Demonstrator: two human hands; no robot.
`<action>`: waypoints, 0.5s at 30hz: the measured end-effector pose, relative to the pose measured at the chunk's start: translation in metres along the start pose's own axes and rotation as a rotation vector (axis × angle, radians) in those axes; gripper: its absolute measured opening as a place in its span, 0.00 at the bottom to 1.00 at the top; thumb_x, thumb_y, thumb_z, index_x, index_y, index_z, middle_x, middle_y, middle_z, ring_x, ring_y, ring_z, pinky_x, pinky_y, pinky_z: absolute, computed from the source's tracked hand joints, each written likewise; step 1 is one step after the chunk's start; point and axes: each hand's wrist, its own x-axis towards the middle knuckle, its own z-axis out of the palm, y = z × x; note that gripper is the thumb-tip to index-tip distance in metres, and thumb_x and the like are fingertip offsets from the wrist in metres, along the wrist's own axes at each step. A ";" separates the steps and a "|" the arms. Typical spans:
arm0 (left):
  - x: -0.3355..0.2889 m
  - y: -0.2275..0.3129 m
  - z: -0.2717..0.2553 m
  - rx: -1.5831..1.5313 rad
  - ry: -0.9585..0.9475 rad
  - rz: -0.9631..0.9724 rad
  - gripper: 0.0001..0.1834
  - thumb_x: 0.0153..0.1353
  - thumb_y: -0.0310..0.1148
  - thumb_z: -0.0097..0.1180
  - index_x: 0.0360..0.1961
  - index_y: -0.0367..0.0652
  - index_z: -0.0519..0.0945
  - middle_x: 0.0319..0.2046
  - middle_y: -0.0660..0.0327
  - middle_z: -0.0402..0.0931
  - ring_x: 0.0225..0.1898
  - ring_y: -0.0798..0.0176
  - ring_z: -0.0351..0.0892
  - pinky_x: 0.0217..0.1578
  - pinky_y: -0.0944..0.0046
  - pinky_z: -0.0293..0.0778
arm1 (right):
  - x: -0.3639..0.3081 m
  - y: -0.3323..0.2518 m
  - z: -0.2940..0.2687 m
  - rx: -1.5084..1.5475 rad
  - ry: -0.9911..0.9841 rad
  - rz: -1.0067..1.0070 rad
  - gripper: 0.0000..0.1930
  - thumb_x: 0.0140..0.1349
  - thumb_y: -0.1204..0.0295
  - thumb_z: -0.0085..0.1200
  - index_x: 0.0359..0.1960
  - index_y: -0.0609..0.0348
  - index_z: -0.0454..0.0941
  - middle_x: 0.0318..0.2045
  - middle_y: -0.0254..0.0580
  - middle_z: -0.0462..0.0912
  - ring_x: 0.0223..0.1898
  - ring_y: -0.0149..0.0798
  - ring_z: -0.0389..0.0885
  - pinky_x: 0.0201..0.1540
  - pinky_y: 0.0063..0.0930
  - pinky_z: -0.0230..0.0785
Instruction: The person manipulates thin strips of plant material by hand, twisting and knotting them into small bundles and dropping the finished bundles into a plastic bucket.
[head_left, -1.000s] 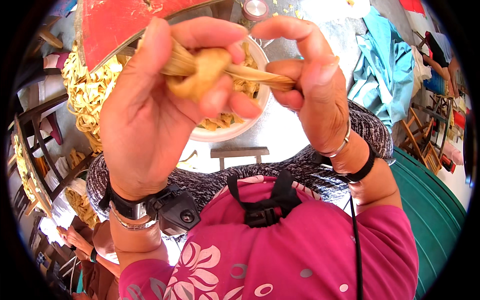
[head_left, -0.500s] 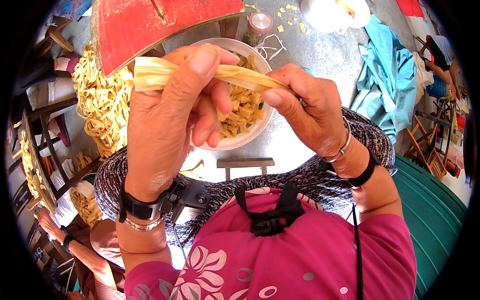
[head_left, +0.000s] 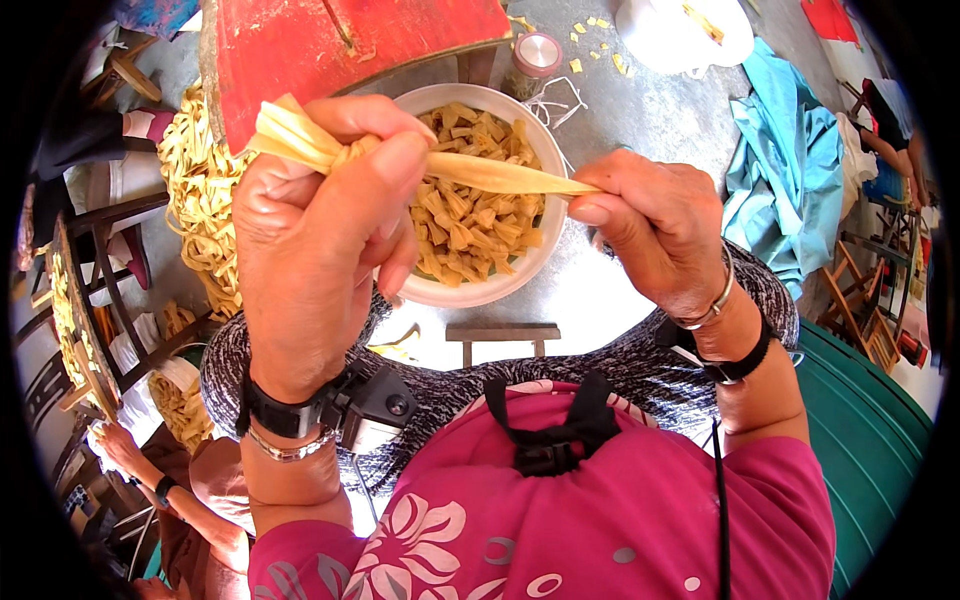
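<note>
A pale yellow dried leaf strip (head_left: 490, 174) stretches between my two hands, above a white bowl (head_left: 470, 295). My left hand (head_left: 320, 225) is closed around its wide, bunched end, thumb against the fingers, and a twisted or knotted part shows beside the fingers. The narrow end is pinched between thumb and forefinger of my right hand (head_left: 660, 230). Below the strip, the bowl holds many small folded pieces (head_left: 475, 225) of similar yellow-brown leaf. Part of the bowl's left side is hidden by my left hand.
A red board (head_left: 350, 45) stands just beyond my left hand. Long loose leaf strips (head_left: 200, 200) are heaped at the left. A lidded jar (head_left: 537, 58) and blue cloth (head_left: 785, 180) lie farther right. A co-worker's arm (head_left: 195, 510) shows at the lower left.
My right hand has moved slightly right and down, drawing the strip out longer. The strip now shows a twist or knot at my left hand, which has turned and uncovered more of the bowl.
</note>
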 end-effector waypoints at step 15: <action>-0.009 0.006 -0.009 0.042 -0.430 -0.015 0.19 0.58 0.31 0.47 0.47 0.28 0.71 0.34 0.45 0.75 0.31 0.56 0.77 0.34 0.63 0.74 | 0.005 0.016 -0.018 -0.271 0.228 -0.126 0.04 0.57 0.74 0.53 0.32 0.60 0.77 0.27 0.40 0.79 0.28 0.43 0.79 0.27 0.29 0.71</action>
